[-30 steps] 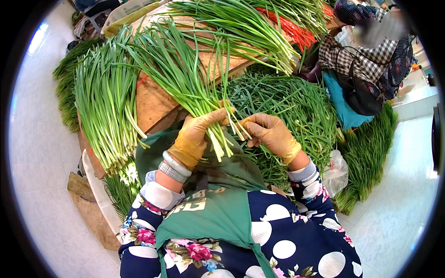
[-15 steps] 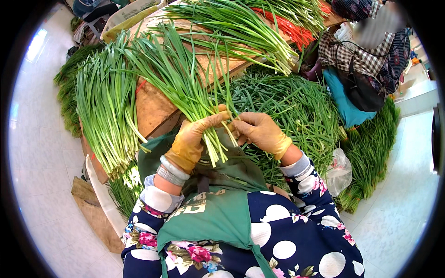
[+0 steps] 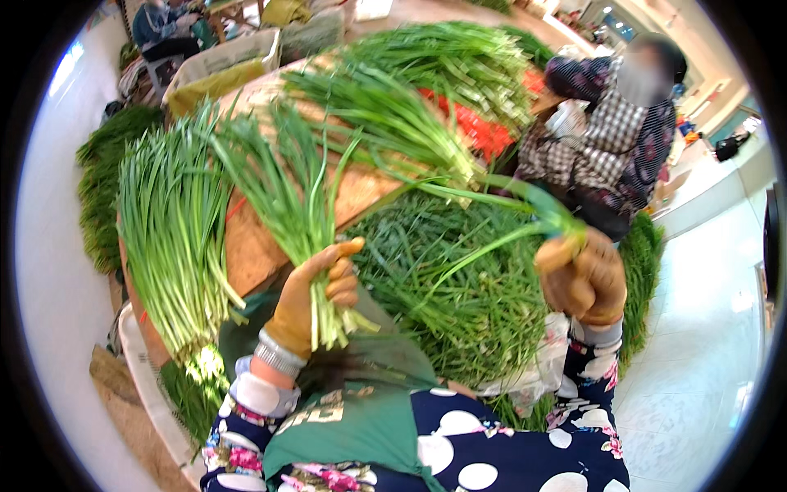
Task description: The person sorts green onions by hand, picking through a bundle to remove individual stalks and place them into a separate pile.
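Note:
My left hand [image 3: 310,299], in a yellowish glove, is closed round the lower stems of a bunch of garlic chives [image 3: 283,193]. Its leaves fan up and away over the board, and the pale cut ends poke out below my fist. Off to the right, my right hand [image 3: 584,279], gloved alike, is closed on a few loose chive leaves [image 3: 525,232] that trail out leftward. Motion smears this hand and the leaves at it. Between and beyond my hands lies a heap of loose green leaves [image 3: 459,287].
A thick row of chives [image 3: 168,238] lies on the wooden board [image 3: 373,197] at left; more bunches [image 3: 393,107] lie farther back beside red ties [image 3: 475,127]. A co-worker [image 3: 611,135] sits at the far right. A pale crate [image 3: 234,66] stands far left, a clear plastic bag [image 3: 551,361] near right.
My right hand has pulled away to the right from the bunch, carrying a few leaves. My left hand has shifted slightly left and down with the bunch. The view has tilted up.

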`<state>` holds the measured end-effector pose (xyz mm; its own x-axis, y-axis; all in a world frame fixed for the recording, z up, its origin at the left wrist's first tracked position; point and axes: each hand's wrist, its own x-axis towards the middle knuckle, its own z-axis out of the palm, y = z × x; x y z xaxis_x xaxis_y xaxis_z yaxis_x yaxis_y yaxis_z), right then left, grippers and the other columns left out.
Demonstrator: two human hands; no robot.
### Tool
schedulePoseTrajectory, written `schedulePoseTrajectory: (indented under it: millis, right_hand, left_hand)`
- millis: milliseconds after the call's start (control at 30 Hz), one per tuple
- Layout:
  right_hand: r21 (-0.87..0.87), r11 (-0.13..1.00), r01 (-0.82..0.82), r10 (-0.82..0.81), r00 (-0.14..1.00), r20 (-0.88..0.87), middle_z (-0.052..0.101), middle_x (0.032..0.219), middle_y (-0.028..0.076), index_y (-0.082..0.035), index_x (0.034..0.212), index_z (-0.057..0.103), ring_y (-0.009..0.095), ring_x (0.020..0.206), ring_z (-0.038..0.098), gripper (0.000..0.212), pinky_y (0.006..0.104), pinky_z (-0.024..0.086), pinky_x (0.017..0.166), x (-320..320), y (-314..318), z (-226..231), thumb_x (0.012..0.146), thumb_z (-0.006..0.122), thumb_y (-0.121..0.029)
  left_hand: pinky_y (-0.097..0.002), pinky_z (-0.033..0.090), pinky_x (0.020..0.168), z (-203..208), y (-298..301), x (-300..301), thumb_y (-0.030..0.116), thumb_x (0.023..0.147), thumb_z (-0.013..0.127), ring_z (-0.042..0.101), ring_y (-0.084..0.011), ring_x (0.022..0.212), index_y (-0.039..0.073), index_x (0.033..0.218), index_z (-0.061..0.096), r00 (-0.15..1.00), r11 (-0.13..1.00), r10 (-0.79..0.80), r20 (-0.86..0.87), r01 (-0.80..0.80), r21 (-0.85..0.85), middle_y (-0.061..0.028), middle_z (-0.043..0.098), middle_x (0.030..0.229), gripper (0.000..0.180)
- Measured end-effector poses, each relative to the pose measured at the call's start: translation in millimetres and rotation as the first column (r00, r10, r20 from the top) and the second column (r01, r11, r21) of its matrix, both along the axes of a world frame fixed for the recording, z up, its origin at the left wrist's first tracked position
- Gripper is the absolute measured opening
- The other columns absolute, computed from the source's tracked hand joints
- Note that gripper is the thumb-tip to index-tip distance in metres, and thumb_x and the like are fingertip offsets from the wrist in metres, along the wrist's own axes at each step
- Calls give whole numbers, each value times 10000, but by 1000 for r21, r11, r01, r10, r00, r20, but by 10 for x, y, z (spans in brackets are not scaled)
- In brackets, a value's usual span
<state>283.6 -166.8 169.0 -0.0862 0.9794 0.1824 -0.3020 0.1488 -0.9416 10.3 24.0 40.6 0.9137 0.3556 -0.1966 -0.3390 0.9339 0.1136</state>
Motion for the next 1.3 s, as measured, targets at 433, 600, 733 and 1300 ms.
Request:
schedulePoseTrajectory:
  millis: [433, 600, 733, 1300]
  right_hand:
    - [260, 963, -78, 22, 977, 211, 310, 680, -55, 33, 1236, 425, 56, 600, 332, 337, 203, 321, 582, 652, 1918, 1254, 1015, 373, -215]
    - [356, 928, -108, 87, 993, 75, 541, 720, -43, 18, 1363, 392, 64, 644, 508, 453, 207, 442, 617, 888, 2520, 1767, 982, 481, -210]
    - [477, 869, -129, 21, 974, 226, 549, 760, -44, -1, 1402, 340, 74, 689, 525, 501, 242, 465, 677, 1328, 2564, 2063, 975, 494, -212]
    - [-178, 958, 226, -192, 963, 188, 456, 628, -45, 55, 1204, 547, 59, 578, 453, 376, 215, 400, 556, 1533, 906, -353, 967, 466, -226]
  left_hand:
    - [-257, 458, 465, 846, 358, -292, 154, 975, 455, 499, -73, 514, 25, 1373, 377, 982, 960, 142, 126, -168, 224, -43, 587, 812, 426]
    - [-238, 442, 430, 1495, 513, -459, 151, 1022, 296, 457, -54, 472, -1, 1434, 240, 907, 827, 146, 394, -331, 455, -67, 525, 834, 443]
    - [-244, 425, 383, 1279, 525, -258, 158, 1007, 368, 451, -69, 399, 35, 1454, 212, 915, 802, 214, 341, -364, 474, -38, 541, 734, 489]
    - [-280, 486, 635, 122, 371, 26, 146, 974, 459, 469, -102, 658, 96, 1392, 382, 970, 979, 196, -143, -185, 84, 5, 463, 793, 428]
